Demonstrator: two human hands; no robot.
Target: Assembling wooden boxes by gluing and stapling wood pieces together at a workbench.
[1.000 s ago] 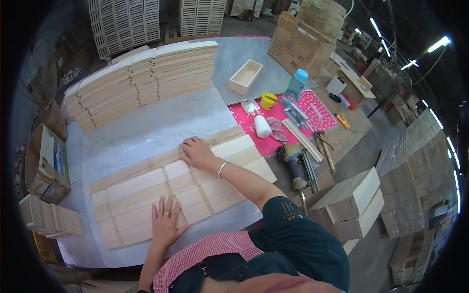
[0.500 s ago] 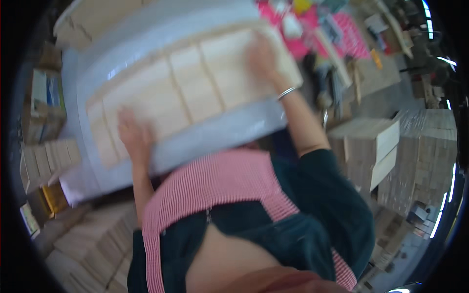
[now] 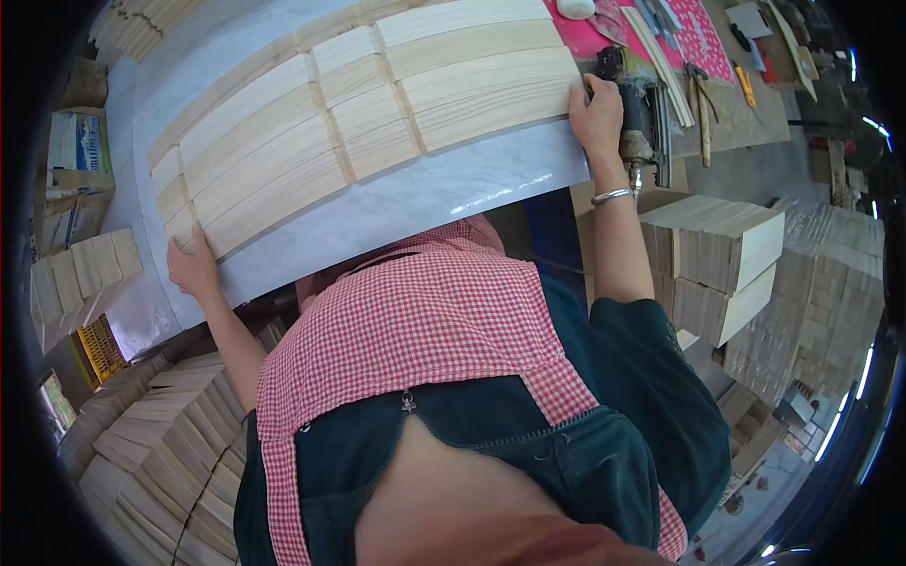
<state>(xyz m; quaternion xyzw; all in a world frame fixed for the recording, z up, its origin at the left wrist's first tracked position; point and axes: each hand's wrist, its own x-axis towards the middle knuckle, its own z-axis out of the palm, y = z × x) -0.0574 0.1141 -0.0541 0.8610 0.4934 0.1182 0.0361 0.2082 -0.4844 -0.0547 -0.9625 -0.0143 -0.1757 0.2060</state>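
Note:
A wide bundle of pale wooden slats (image 3: 274, 141) lies slantwise on the table, side by side, with narrow tan bands crossing them. My left hand (image 3: 193, 266) grips the near left corner, its thumb against the edge. At the other end, my right hand (image 3: 596, 115) holds the slats' right ends with bent fingers. Part of each hand's fingers is hidden by the wood. Just right of my right hand lies a dark power tool (image 3: 636, 118) with a metal fitting at its near end.
The pale table (image 3: 425, 193) has its front edge against my apron. Pincers (image 3: 700, 104), an orange-handled tool (image 3: 745, 88) and a pink cloth (image 3: 698, 38) lie at the far right. Stacked wood blocks (image 3: 713, 245) stand on the right, more wood stacks (image 3: 170, 434) at the lower left.
My hands have moved from the top of the slats outward to their two ends, the left one down and left, the right one right. The picture has sharpened.

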